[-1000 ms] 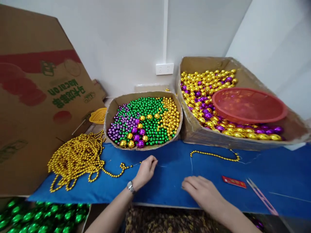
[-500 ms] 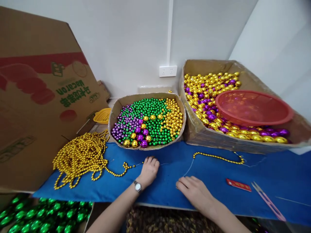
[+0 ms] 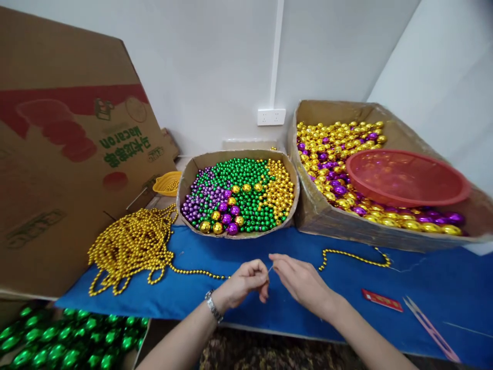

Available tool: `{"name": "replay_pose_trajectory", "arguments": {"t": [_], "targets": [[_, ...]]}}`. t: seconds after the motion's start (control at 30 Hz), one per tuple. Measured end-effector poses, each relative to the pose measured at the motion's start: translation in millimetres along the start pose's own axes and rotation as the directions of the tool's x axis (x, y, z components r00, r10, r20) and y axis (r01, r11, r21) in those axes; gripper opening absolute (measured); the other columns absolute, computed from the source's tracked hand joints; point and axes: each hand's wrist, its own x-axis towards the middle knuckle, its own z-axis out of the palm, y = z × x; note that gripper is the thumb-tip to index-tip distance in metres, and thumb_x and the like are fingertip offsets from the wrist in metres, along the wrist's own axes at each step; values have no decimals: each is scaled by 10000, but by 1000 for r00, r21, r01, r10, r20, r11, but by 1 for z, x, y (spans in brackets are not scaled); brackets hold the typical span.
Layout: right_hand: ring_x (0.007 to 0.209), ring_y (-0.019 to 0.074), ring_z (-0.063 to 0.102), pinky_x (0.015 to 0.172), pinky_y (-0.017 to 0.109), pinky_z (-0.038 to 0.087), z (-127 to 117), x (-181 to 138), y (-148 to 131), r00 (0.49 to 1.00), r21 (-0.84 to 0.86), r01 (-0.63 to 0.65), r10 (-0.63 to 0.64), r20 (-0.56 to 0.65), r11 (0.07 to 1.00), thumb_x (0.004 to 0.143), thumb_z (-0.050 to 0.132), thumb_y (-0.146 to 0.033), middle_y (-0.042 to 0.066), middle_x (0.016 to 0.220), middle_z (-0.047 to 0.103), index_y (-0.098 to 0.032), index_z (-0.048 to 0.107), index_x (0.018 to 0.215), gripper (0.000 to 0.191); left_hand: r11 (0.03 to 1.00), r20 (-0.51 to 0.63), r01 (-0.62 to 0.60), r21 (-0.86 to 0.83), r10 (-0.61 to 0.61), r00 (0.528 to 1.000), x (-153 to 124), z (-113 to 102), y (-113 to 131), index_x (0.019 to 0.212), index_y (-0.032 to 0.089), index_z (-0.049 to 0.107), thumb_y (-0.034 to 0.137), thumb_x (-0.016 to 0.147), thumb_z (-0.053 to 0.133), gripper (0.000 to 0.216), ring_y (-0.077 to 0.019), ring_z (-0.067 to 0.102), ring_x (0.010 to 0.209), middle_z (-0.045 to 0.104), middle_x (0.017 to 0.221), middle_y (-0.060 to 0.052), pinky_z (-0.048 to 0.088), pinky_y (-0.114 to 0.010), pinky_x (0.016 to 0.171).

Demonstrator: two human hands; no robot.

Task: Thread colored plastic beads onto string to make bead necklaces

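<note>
down at the near left edge, glossy green round beads (image 3: 57,339) crowd together below the blue cloth-covered table (image 3: 277,311). and here are the hands! the left hand (image 3: 246,282), a silver metal watch (image 3: 213,306) at its wrist, has thumb and forefinger pressed together, pinching a thin pale thread (image 3: 270,268). that thread spans the small gap to the right hand (image 3: 300,280), fingers laid close together, thumb out of sight, so one cannot tell if it grips. off right, pink-handled metal snips (image 3: 431,329) lie near a flat red packet (image 3: 382,300). a long gold beaded strand (image 3: 200,272) runs from beside the left hand to a heap of gold bead strings (image 3: 131,241); beyond the right hand, a short gold beaded string (image 3: 350,253) curves over the cloth. behind, a low brown cardboard box (image 3: 186,180) brims with green, purple and gold beads; beside it, a bigger cardboard box (image 3: 335,226) carries a tilted red plastic basin (image 3: 408,177) over gold and purple beads. farthest, a white socket (image 3: 271,117) on the pale wall (image 3: 215,77).
</note>
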Motion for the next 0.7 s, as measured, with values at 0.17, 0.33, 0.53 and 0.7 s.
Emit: {"name": "replay_pose_trajectory", "arguments": {"t": [0.17, 0.33, 0.53, 0.7], "targets": [[658, 137, 585, 606, 232, 469, 7, -4, 6, 999, 72, -48, 47, 8, 996, 925, 381, -143, 18, 728, 589, -202, 508, 863, 154, 1000, -117, 22, 22, -20, 993, -4, -3, -3, 828, 155, 522, 428, 738, 691, 334, -71, 452, 459, 511, 561, 40, 348, -175, 439], [721, 137, 583, 647, 237, 474, 6, -5, 5, 997, 57, -79, 80, -6, 995, 934, 381, -163, 41, 808, 594, -197, 538, 890, 167, 980, -154, 45, 195, -14, 988, -4, -5, -7, 879, 144, 572, 483, 753, 650, 370, -73, 434, 494, 527, 593, 31, 308, -186, 464], [948, 222, 564, 762, 379, 483, 6, -9, -9, 993, -252, -8, -22, -116, 968, 901, 449, -165, 107, 1045, 620, -197, 617, 871, 174, 992, -327, -31, 123, 70, 942, 2, -2, -9, 736, 166, 507, 505, 778, 605, 355, -65, 393, 487, 549, 647, 29, 312, -198, 481], [1107, 212, 508, 998, 516, 344, 24, -5, -33, 967, -249, 128, -177, -185, 960, 894, 475, -143, 75, 1137, 624, -208, 632, 892, 170, 980, -325, -121, -157, 64, 944, 7, 12, -6, 756, 175, 462, 435, 732, 688, 346, -40, 382, 462, 489, 642, 57, 300, -176, 461]]}}
